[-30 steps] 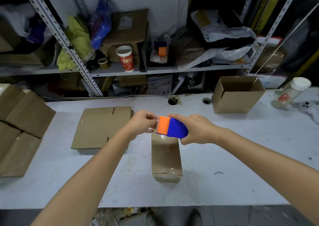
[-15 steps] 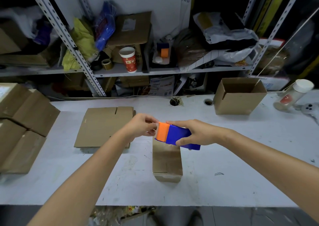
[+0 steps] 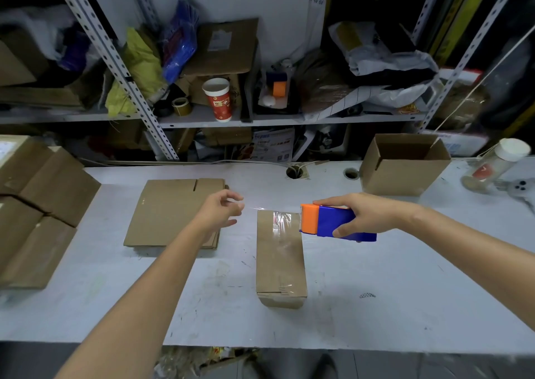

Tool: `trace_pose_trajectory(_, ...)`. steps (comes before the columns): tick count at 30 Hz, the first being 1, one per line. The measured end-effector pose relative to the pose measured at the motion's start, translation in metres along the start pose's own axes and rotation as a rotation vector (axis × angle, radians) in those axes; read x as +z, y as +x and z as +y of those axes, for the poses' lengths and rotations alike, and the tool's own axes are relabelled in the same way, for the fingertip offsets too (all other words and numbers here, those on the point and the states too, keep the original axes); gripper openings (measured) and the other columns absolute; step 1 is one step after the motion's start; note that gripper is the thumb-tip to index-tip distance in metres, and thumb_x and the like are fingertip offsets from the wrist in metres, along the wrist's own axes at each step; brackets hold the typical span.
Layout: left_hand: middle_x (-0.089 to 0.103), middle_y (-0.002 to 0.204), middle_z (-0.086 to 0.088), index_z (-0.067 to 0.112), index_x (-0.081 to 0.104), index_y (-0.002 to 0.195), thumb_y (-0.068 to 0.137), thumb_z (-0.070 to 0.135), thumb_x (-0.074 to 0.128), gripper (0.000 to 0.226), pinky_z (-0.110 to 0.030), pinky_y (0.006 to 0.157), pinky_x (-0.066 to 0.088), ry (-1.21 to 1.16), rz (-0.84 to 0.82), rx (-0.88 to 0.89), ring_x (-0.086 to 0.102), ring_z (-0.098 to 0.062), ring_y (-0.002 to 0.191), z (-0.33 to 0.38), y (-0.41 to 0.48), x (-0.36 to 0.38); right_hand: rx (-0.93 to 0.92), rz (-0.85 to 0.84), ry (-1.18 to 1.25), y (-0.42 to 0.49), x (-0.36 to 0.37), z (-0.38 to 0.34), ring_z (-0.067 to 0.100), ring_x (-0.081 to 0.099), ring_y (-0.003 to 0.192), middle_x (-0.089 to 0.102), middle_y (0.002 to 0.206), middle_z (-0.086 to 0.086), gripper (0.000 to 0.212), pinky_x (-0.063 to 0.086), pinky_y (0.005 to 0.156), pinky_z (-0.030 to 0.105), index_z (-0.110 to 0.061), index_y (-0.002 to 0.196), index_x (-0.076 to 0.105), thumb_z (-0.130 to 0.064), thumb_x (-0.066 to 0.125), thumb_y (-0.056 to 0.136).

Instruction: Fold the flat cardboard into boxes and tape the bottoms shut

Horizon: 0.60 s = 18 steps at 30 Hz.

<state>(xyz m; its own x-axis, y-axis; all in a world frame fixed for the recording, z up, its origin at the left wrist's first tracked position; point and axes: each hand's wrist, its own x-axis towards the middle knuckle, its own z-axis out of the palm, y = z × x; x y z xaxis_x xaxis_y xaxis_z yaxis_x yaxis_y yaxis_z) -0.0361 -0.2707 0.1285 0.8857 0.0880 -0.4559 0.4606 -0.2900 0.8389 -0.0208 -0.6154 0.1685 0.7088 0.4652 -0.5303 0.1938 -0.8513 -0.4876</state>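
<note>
A small folded cardboard box (image 3: 280, 262) lies on the white table (image 3: 405, 291) in front of me, with shiny clear tape along its top face. My right hand (image 3: 366, 213) grips a blue and orange tape dispenser (image 3: 333, 223) just above the box's far right corner. To the left of the box's far end, my left hand (image 3: 221, 210) pinches the end of a thin strip of clear tape (image 3: 260, 207). The strip stretches across to the dispenser. A stack of flat cardboard (image 3: 173, 213) lies under and behind my left wrist.
An open cardboard box (image 3: 405, 167) stands at the back right, with a white-lidded jar (image 3: 498, 165) beside it. Several brown boxes (image 3: 40, 204) are piled at the left edge. Cluttered metal shelves (image 3: 202, 118) run behind the table, which has two cable holes near the back.
My hands have moved apart: the right hand carried the dispenser to the right, the left hand went left, and a length of clear tape now spans between them above the box.
</note>
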Motion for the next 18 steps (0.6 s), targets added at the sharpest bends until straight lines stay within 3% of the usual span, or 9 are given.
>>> trace_pose_trajectory(3, 0.070, 0.105, -0.012, 0.021, 0.064, 0.118, 0.092, 0.009, 0.070, 0.029, -0.041, 0.093, 0.057, -0.053, -0.018, -0.023, 0.071, -0.028, 0.103, -0.008, 0.001, 0.005, 0.027, -0.029, 0.033, 0.005, 0.001, 0.003, 0.015, 0.066, 0.097, 0.056, 0.126, -0.011, 0.071, 0.059, 0.074, 0.027, -0.050, 0.146, 0.034, -0.037, 0.074, 0.089)
trace_pose_trajectory(6, 0.074, 0.105, -0.014, 0.047, 0.040, 0.135, 0.090, 0.006, 0.072, 0.068, -0.043, 0.093, 0.056, -0.103, -0.056, -0.047, 0.072, -0.025, 0.100, -0.014, 0.004, 0.003, 0.046, -0.048, 0.047, 0.007, 0.000, 0.006, 0.013, 0.066, 0.094, 0.056, 0.123, -0.013, 0.073, 0.060, 0.077, 0.029, -0.048, 0.147, 0.034, -0.036, 0.075, 0.089)
trace_pose_trajectory(11, 0.070, 0.108, -0.020, 0.015, 0.048, 0.097, 0.092, 0.008, 0.070, 0.024, -0.045, 0.096, 0.055, -0.053, 0.046, -0.055, 0.071, -0.030, 0.102, -0.015, 0.008, 0.006, 0.058, -0.048, 0.036, 0.014, 0.005, 0.004, 0.012, 0.062, 0.100, 0.054, 0.125, -0.013, 0.074, 0.058, 0.076, 0.026, -0.046, 0.149, 0.033, -0.036, 0.075, 0.089)
trace_pose_trajectory(15, 0.071, 0.104, -0.015, 0.008, 0.067, 0.102, 0.091, 0.009, 0.072, 0.012, -0.039, 0.093, 0.056, -0.016, 0.042, -0.060, 0.069, -0.026, 0.105, -0.018, 0.015, 0.007, 0.055, -0.039, 0.021, 0.018, 0.003, 0.001, 0.012, 0.062, 0.100, 0.053, 0.126, -0.013, 0.074, 0.058, 0.077, 0.026, -0.047, 0.149, 0.033, -0.036, 0.075, 0.089)
trace_pose_trajectory(18, 0.073, 0.102, -0.007, 0.012, 0.074, 0.097, 0.089, 0.012, 0.075, 0.008, -0.035, 0.090, 0.056, 0.054, 0.034, -0.053, 0.066, -0.022, 0.107, -0.019, 0.022, 0.009, 0.045, -0.015, -0.069, 0.017, 0.000, 0.001, 0.007, 0.060, 0.095, 0.055, 0.120, -0.015, 0.072, 0.054, 0.077, 0.026, -0.049, 0.147, 0.035, -0.036, 0.074, 0.088)
